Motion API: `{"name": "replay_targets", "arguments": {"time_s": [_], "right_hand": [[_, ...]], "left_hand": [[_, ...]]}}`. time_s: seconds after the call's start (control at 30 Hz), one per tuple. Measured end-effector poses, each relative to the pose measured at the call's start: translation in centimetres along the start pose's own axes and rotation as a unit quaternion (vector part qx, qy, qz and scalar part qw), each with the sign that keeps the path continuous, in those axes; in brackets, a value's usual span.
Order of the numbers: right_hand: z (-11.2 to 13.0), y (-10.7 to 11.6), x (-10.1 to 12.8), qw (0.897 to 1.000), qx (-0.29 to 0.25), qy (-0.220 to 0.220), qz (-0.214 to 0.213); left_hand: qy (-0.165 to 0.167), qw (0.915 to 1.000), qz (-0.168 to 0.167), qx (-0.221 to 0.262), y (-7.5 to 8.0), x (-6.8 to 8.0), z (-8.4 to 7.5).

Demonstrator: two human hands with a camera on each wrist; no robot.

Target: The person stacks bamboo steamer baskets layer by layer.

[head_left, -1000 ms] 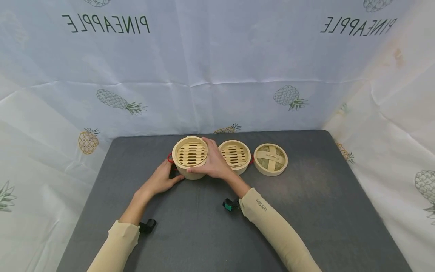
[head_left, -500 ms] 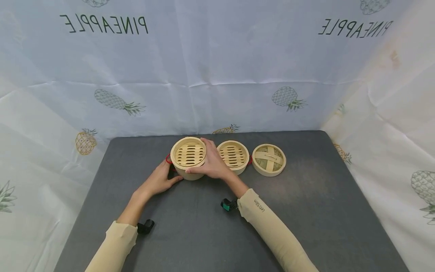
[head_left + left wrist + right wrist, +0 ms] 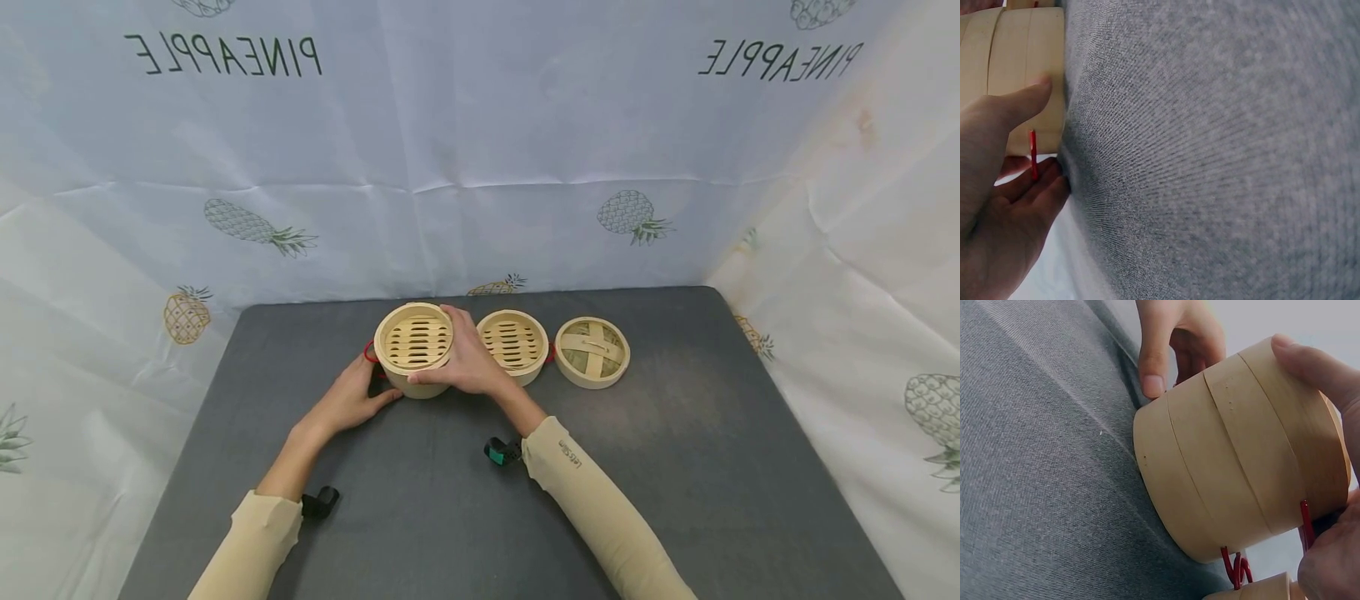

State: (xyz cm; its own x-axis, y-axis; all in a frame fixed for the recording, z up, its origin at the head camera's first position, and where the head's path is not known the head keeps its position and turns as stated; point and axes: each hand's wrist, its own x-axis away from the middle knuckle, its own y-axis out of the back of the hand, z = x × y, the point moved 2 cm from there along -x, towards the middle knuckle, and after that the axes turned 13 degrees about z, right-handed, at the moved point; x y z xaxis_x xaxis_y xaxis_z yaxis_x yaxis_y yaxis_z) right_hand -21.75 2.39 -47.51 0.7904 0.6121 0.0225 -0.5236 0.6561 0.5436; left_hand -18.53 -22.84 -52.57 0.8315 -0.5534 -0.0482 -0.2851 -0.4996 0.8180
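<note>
Presently, the right hand [image 3: 468, 362] is gripping the stacked bamboo steamer [image 3: 414, 348] from its right side, fingers curling around the wall, while the left hand [image 3: 352, 398] is pinching its lower left edge. It is standing upright on the grey surface [image 3: 675, 467] — pale banded bamboo, slatted floor, red loop — directly between both hands.
</note>
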Motion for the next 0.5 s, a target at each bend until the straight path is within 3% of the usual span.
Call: {"name": "replay_targets", "arguments": {"time_s": [0.13,0.33,0.5], "right_hand": [[0.0,0.1,0.0,1.0,0.004,-0.004,0.003],[0.0,0.2,0.1,1.0,-0.011,-0.008,0.007],[-0.1,0.1,0.2,1.0,-0.009,-0.007,0.007]], "left_hand": [[0.012,0.9998,0.017,0.004,0.8,0.1,-1.7],[-0.001,1.0,0.0,0.006,0.4,0.1,-0.9],[-0.013,0.9999,0.0,0.011,0.5,0.2,-1.4]]}}
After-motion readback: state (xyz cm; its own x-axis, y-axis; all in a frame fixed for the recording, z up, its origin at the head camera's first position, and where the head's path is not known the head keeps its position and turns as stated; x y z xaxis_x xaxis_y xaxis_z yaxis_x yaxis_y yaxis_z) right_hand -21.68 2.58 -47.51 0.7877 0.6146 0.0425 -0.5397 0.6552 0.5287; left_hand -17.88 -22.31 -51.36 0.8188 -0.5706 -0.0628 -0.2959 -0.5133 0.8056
